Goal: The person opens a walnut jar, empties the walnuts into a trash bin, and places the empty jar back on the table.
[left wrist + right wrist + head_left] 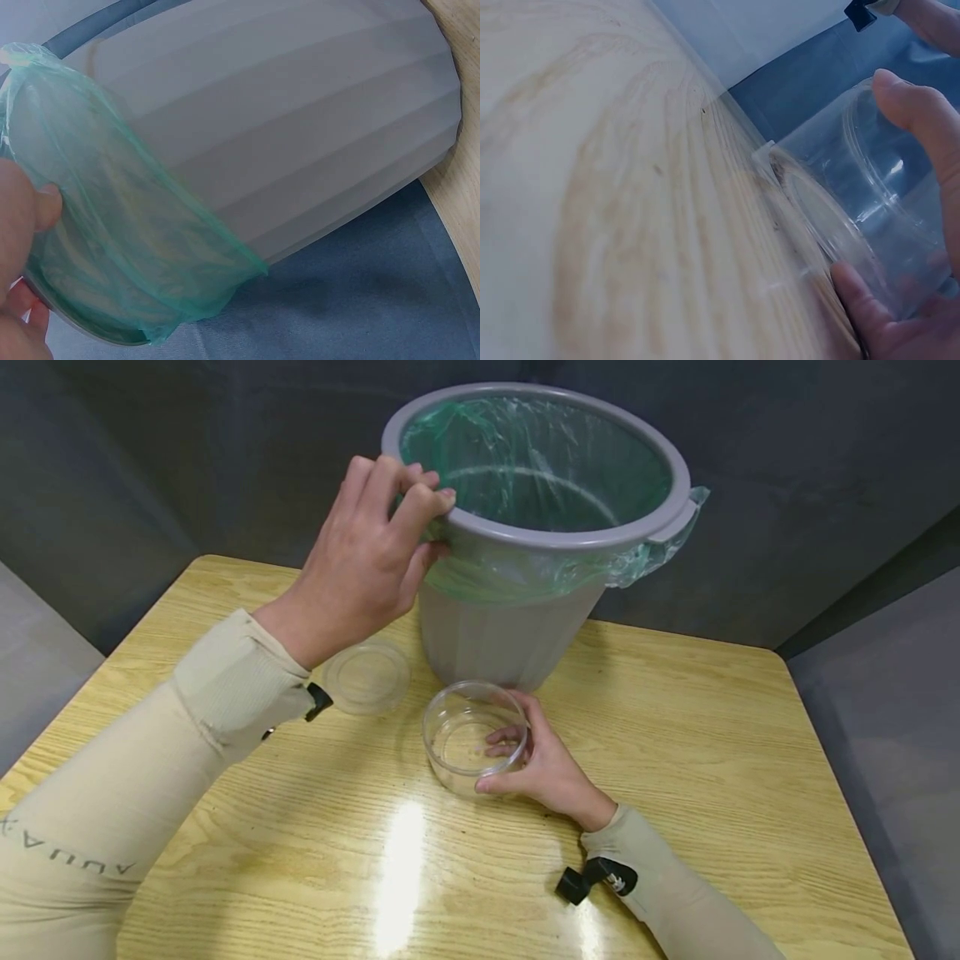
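Note:
A grey trash can (pixel 491 639) stands at the back of the table, lined with a thin green plastic bag (pixel 517 435) folded over its rim. My left hand (pixel 367 547) grips the left side of that rim, thumb outside on the bag and fingers over the top. In the left wrist view the thumb presses the bag's folded edge (pixel 135 247). With my right hand (pixel 551 764) I hold a clear round plastic container (pixel 450 768) by its right side, at the tabletop. Its inside shows no contents. Whether its base touches the wood, I cannot tell.
A clear round lid (pixel 366 678) lies flat on the wooden table (pixel 712 752), left of the container and below my left wrist. Dark cloth (pixel 225 452) hangs behind the table. The bag's knotted corner (pixel 660 556) sticks out at the can's right.

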Demonstrator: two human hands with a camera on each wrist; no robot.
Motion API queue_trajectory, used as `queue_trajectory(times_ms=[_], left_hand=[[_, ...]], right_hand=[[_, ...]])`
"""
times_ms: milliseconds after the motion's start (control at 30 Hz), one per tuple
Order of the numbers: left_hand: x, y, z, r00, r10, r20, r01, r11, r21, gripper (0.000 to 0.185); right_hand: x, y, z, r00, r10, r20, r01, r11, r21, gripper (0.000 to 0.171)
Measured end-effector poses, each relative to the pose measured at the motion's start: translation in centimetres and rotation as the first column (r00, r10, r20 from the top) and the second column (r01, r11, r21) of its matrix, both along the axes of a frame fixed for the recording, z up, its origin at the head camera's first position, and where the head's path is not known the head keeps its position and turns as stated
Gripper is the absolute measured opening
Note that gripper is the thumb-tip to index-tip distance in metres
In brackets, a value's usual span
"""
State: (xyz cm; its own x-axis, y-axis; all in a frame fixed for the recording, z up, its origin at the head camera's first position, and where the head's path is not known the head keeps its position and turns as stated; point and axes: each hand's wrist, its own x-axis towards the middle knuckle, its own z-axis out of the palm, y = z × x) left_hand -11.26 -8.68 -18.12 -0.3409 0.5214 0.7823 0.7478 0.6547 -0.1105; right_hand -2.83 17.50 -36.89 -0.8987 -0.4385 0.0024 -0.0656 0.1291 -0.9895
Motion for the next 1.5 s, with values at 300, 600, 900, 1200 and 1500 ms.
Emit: queue_trajectory(times_ms=[300,600,900,1200,1500], left_hand=[[-0.01,-0.01,-0.13,1.0,0.014,0.017,-0.014,1.0,-0.006,0.029],[-0.04,0.02,-0.18,0.999,0.022,0.031,-0.022,1.0,-0.01,0.03],[-0.05,0.1,-0.13,0.999,0.022,0.025,-0.022,1.0,-0.009,0.03],[0.03,0.09,0.05,0.999,0.03,0.017,-0.03,0.999,-0.013,0.03],[-0.13,0.1,-0.06,1.0,0.006,-0.005,-0.006,1.0,0.004,0.03]], right_hand=[[0.13,0.07,0.21,0.996,-0.025,-0.082,0.036,0.99,0.139,0.114],[0.08,-0.1,0.09,0.995,-0.013,-0.094,0.022,0.996,0.09,0.112],[0.02,0.03,0.08,0.987,-0.05,-0.156,0.074,0.986,0.152,0.11],[-0.04,0.06,0.18,0.989,-0.046,-0.142,0.072,0.98,0.184,0.11],[-0.09,0.02,-0.02,0.989,-0.052,-0.136,0.08,0.975,0.208,0.112]])
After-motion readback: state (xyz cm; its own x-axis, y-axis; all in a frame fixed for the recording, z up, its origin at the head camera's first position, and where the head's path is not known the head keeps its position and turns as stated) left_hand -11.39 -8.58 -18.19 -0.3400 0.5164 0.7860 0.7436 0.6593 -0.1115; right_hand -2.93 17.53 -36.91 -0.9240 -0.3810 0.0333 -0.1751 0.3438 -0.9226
